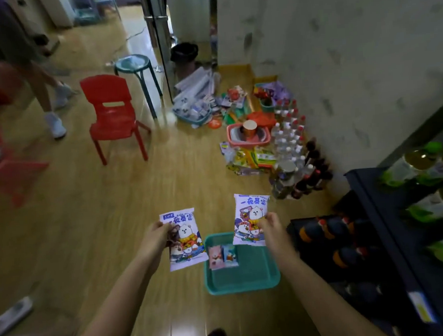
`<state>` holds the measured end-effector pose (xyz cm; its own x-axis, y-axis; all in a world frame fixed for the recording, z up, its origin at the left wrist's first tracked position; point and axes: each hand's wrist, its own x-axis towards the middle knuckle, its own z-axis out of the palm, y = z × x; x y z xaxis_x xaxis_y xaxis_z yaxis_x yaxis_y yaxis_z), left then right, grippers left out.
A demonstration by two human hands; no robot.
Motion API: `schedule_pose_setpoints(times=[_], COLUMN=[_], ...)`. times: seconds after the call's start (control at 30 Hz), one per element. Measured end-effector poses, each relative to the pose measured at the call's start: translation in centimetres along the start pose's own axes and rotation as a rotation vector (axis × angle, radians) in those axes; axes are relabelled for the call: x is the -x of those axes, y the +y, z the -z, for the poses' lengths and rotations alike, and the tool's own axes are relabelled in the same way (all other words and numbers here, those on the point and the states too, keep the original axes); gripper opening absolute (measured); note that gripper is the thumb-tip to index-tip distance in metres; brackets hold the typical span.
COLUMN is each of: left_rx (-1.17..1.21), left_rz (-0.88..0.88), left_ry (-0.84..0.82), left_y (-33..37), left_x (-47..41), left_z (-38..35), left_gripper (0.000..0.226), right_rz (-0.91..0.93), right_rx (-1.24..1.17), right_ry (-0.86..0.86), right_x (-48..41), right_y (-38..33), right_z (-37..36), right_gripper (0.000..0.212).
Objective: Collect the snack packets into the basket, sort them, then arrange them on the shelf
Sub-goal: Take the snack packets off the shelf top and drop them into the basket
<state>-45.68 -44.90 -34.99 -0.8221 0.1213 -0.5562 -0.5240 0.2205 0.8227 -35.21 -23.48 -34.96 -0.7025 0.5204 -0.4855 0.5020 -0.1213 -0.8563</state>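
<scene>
Mid-sort: left hand (155, 234) and right hand (270, 223) each pinch a white cartoon-printed snack packet ( (184, 240), (250, 219)) above the teal plastic basket (243, 284) on the floor, two small packets (222, 257) inside; dark shelf (393, 234) arranging not yet done.

Your left grip (159, 232) covers one edge of the left packet (187, 245), and your right grip (271, 223) a corner of the right packet (248, 217). That packet hides part of the basket (243, 288) rim. The small packets (222, 257) inside are too blurred to read. The shelf (387, 235) runs off the right edge.
</scene>
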Motion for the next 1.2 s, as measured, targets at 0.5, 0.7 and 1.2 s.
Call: schedule_pose_setpoints(times=[0.5, 0.7, 1.2], left_rx=[-0.058, -0.096, -0.357], left_rz=[0.112, 0.08, 0.16], left_ry=[-0.009, -0.025, 0.005], left_y=[-33.9, -45.4, -50.1], left_x=[-30.0, -41.4, -47.5], left_z=[-10.1, -13.6, -16.7], left_gripper=[0.015, 0.02, 0.022], right_rz=[-0.178, -0.214, -0.267], right_rx=[0.207, 0.18, 0.452], right_ry=[-0.091, -0.086, -0.123], right_x=[-26.6, -37.8, -42.5], right_y=[36.4, 49.0, 54.3], right_z=[-7.7, -10.5, -13.0], right_gripper=[0.025, 0.034, 0.035])
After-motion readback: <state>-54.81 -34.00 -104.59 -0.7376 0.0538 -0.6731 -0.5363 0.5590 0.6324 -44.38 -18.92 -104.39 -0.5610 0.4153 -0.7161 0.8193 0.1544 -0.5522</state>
